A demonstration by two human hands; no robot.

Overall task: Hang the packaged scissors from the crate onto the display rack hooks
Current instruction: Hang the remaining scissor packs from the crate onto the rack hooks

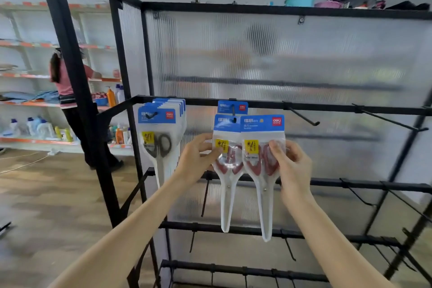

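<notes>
Standing at the black display rack [257, 102], I look down at both my hands raised in front of its top rail. Far off to the left of my left hand, a person in a pink top [64, 82] faces the store shelves [28, 103], which carry bottles and folded cloth. Nearer, just left of my left hand, a stack of packaged black-handled scissors [159, 138] hangs from a rail hook. My left hand [198, 159] pinches the side of a red-handled scissors pack [226, 166], thumb on its yellow label; that pack's blue header sits on a hook [233, 110], with another blue header card [232, 107] behind it on the same hook. Touching it on the right, overlapping its edge, is a second red-handled scissors pack [261, 161], which my right hand [292, 166] grasps by its right side, fingers curled over the handles. Its header is level with the hook but I cannot tell whether it is threaded on. Right of my right hand, two bare hooks [301, 114] jut from the rail, and more stick out from the lower rails below my wrists. Behind everything the ribbed translucent panel [304, 58] blurs what lies beyond; on top of the rack, up to the right, sits a teal basin [300, 0].
</notes>
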